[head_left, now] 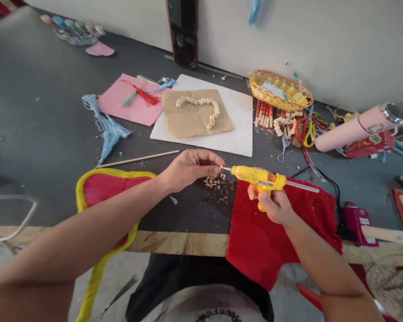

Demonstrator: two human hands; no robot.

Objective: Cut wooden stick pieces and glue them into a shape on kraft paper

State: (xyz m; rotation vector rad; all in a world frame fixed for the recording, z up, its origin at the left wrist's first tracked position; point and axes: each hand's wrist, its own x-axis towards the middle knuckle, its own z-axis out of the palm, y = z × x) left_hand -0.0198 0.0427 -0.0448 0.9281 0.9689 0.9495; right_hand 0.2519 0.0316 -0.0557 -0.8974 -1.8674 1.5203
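Observation:
My right hand [275,205] is wrapped around the handle of a yellow glue gun [257,176], with a clear glue stick [302,185] sticking out of its back. The gun's metal nozzle points left, right at the fingertips of my left hand [196,167]. Thumb and forefinger there pinch a small pale wooden piece [221,168], mostly covered by the fingers. Beneath them, several loose wooden pieces [212,183] and crumbs lie on the dark table [188,214]. Farther back, a curved chain of pale pieces [201,102] rests on brown paper [184,123].
White board [242,141] lies under the brown paper. Red cloth [255,237] hangs over the table's front edge; a yellow-rimmed fan [104,188] sits under my left forearm. A wicker basket [282,105], scissors [309,134] and pink flask [359,127] stand at right. Blue tassels [105,127] lie left.

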